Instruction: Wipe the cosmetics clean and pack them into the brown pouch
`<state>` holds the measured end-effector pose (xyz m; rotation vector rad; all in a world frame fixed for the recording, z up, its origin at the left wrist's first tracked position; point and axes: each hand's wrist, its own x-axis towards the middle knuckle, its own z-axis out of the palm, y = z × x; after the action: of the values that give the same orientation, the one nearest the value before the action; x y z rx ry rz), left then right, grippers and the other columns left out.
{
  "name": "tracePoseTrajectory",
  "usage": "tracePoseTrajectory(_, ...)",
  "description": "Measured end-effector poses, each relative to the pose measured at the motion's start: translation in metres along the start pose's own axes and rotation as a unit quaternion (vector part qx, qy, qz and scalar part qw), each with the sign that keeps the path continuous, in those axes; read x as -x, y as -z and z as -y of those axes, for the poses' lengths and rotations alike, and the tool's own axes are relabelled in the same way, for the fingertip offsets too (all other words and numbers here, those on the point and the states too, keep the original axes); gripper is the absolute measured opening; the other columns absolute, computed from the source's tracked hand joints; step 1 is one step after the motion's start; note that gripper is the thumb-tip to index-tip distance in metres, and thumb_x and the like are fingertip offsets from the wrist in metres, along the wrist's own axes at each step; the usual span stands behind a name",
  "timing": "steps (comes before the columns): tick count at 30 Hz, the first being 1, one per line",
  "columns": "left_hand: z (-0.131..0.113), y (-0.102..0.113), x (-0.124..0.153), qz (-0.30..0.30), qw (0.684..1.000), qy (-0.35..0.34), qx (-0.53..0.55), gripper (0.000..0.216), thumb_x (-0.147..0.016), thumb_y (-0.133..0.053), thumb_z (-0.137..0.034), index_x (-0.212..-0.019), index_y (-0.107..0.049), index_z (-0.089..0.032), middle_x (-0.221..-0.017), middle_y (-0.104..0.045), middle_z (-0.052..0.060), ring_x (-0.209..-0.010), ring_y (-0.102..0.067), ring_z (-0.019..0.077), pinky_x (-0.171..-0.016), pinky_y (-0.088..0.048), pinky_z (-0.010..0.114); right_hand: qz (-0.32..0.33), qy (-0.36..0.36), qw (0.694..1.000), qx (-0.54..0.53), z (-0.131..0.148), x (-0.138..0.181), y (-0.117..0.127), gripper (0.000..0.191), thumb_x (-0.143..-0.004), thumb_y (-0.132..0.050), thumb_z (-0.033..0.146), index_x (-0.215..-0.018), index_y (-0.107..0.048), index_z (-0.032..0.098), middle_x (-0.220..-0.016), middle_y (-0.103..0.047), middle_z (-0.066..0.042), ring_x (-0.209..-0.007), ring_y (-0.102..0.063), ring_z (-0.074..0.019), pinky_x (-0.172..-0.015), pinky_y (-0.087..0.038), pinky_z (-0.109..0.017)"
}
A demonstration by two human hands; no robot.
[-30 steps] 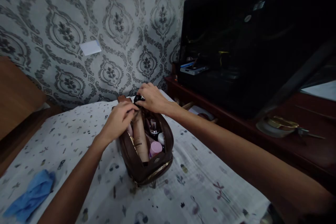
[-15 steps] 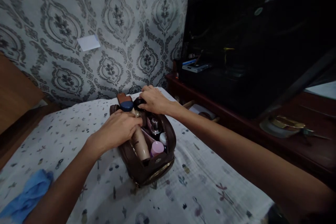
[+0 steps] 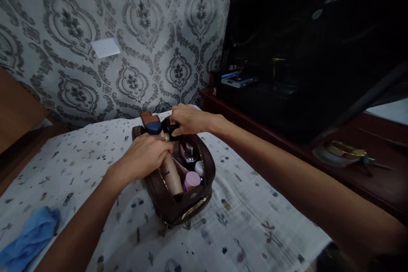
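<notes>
A brown zip pouch [image 3: 186,202] stands open on the patterned cloth [image 3: 248,229], packed with cosmetics: a beige tube [image 3: 172,176], a pink-capped bottle [image 3: 192,179], a silver-capped bottle [image 3: 189,151] and a blue-capped jar [image 3: 153,128]. My left hand [image 3: 143,157] lies curled over the pouch's left rim and the top of the beige tube. My right hand [image 3: 186,119] pinches a dark item [image 3: 174,129] at the far end of the pouch.
A blue cloth [image 3: 28,238] lies at the near left. To the right runs a dark wooden shelf [image 3: 366,178] with a black case [image 3: 302,51] and a metal dish [image 3: 338,153]. Patterned wallpaper [image 3: 143,29] is behind.
My left hand has slid down from the pouch's far end onto its left rim, uncovering the blue-capped jar. My right hand stays at the far end, slightly raised.
</notes>
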<state>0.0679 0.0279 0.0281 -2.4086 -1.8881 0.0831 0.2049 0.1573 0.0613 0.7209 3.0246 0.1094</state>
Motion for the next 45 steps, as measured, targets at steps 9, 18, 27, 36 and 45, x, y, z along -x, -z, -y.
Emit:
tracePoseTrajectory(9,0.001,0.0,0.0,-0.003,1.0,0.004,0.008,0.034,-0.092,-0.044,-0.018,-0.096,-0.075,-0.029,-0.093,-0.076,0.003,-0.09,-0.069,0.0252,-0.081,-0.047,0.036,-0.001,0.073,0.997,0.017,0.015,0.019,0.011,0.022,-0.085,-0.073,0.018,-0.106,-0.072,0.012,-0.104,-0.072,-0.011,-0.098,-0.062,-0.0257,-0.072,-0.04,-0.03)
tracePoseTrajectory(18,0.001,0.0,-0.001,0.009,1.0,0.013,0.016,0.037,-0.09,-0.043,-0.017,-0.1,-0.076,-0.028,-0.102,-0.078,0.003,-0.098,-0.069,0.0274,-0.087,-0.048,0.04,0.033,0.052,0.998,0.017,0.025,0.019,0.008,0.041,-0.084,-0.076,0.031,-0.122,-0.067,0.016,-0.113,-0.074,-0.01,-0.102,-0.069,-0.0254,-0.066,-0.039,-0.028)
tracePoseTrajectory(27,0.001,-0.002,-0.001,-0.004,1.0,0.016,0.024,0.036,-0.088,-0.043,-0.017,-0.097,-0.077,-0.028,-0.1,-0.078,0.003,-0.098,-0.07,0.0273,-0.086,-0.05,0.04,0.036,0.091,0.995,0.022,0.025,0.013,-0.01,0.027,-0.087,-0.068,0.02,-0.112,-0.073,0.013,-0.105,-0.075,-0.014,-0.1,-0.07,-0.0269,-0.073,-0.046,-0.031)
tracePoseTrajectory(36,-0.002,0.003,-0.002,0.015,0.999,0.026,0.015,0.041,-0.089,-0.042,-0.016,-0.106,-0.077,-0.029,-0.106,-0.078,0.004,-0.102,-0.07,0.0284,-0.088,-0.051,0.04,0.056,0.112,0.992,0.03,0.024,0.007,-0.014,0.024,-0.084,-0.072,0.021,-0.106,-0.074,0.011,-0.101,-0.076,-0.014,-0.096,-0.07,-0.0256,-0.068,-0.043,-0.03)
tracePoseTrajectory(45,0.004,0.0,-0.003,0.02,1.0,-0.004,-0.014,0.034,-0.093,-0.045,-0.023,-0.112,-0.073,-0.03,-0.106,-0.077,0.004,-0.098,-0.071,0.0252,-0.08,-0.051,0.033,-0.099,0.006,0.995,0.014,0.011,0.041,0.007,0.024,-0.09,-0.067,0.029,-0.109,-0.071,0.014,-0.107,-0.075,-0.014,-0.097,-0.07,-0.0279,-0.07,-0.041,-0.03)
